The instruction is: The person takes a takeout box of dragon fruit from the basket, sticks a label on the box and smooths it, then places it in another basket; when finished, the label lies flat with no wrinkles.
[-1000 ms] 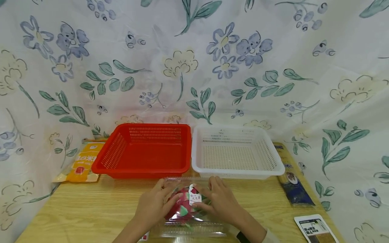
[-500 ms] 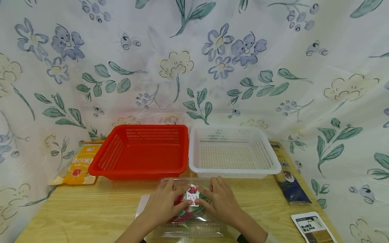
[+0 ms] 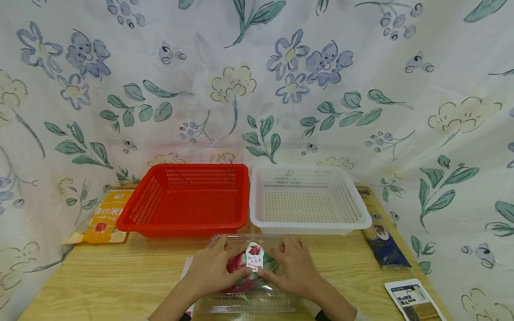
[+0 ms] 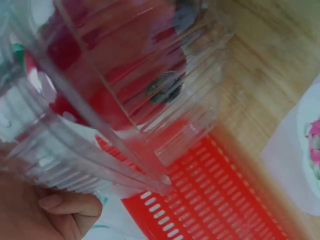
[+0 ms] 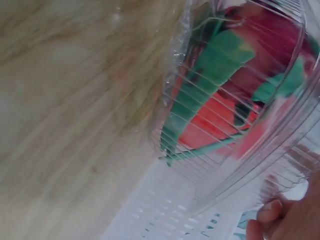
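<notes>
On the surface, a red slotted basket and a white one stand just beyond a clear plastic clamshell; left hand and right hand grip it, fingers bent over the far side, thumbs on top, dragon fruit inside. Risk, as judged: uneven thumb pressure could buckle the thin lid, or drag and crease the label. Versus one second ago: left thumb, then apart from the label, now meets its lower corner.

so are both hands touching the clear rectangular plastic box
Touching: the head view shows the left hand and right hand holding the clear plastic box, thumbs against its top.
</notes>
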Demonstrator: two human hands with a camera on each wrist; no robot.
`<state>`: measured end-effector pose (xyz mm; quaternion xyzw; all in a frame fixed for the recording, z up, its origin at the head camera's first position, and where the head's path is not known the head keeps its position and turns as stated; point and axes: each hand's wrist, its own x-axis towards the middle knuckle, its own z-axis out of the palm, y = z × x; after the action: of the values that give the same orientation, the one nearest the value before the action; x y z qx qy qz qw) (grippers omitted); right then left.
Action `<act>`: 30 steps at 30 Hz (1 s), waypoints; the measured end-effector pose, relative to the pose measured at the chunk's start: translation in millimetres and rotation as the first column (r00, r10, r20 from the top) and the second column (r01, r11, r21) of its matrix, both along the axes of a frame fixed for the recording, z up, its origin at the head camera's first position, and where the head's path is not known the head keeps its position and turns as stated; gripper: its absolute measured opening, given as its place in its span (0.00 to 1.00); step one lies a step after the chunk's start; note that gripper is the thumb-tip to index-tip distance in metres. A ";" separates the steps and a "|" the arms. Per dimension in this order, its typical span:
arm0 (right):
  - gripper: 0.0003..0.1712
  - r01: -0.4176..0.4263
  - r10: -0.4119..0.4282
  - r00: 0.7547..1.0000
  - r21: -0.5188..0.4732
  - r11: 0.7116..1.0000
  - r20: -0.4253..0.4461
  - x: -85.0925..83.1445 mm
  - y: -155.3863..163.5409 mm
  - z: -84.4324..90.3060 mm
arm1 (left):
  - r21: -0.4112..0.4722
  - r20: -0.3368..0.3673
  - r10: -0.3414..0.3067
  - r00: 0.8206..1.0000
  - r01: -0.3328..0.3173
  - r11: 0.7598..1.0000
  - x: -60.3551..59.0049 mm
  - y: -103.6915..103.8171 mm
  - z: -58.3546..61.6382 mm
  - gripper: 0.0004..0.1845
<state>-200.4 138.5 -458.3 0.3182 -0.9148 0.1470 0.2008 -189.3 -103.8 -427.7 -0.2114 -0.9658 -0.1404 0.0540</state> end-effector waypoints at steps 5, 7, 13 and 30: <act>0.38 0.016 -0.016 1.000 -0.087 0.996 -0.006 3.4 5.1 1.1 | 0.054 0.004 0.008 1.000 -0.008 0.998 4.4 -11.7 -5.4 0.37; 0.39 0.036 -0.033 0.999 -0.122 0.992 0.030 6.5 9.2 2.5 | 0.070 0.015 0.023 1.000 -0.024 0.997 7.8 -18.7 -3.9 0.36; 0.45 0.136 -0.091 0.971 -0.197 0.971 0.223 17.4 26.6 8.5 | 0.112 0.091 0.130 0.987 -0.140 0.984 18.1 -42.1 1.1 0.40; 0.61 0.136 0.000 0.650 -0.116 0.984 0.760 40.9 59.2 14.2 | 0.133 0.315 0.153 0.937 -0.203 0.970 34.1 -61.3 -21.0 0.46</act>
<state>-159.5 197.7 -444.0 0.1759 -0.9112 0.3324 -0.1681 -155.2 -165.1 -448.7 -0.0938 -0.9629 -0.2445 -0.0646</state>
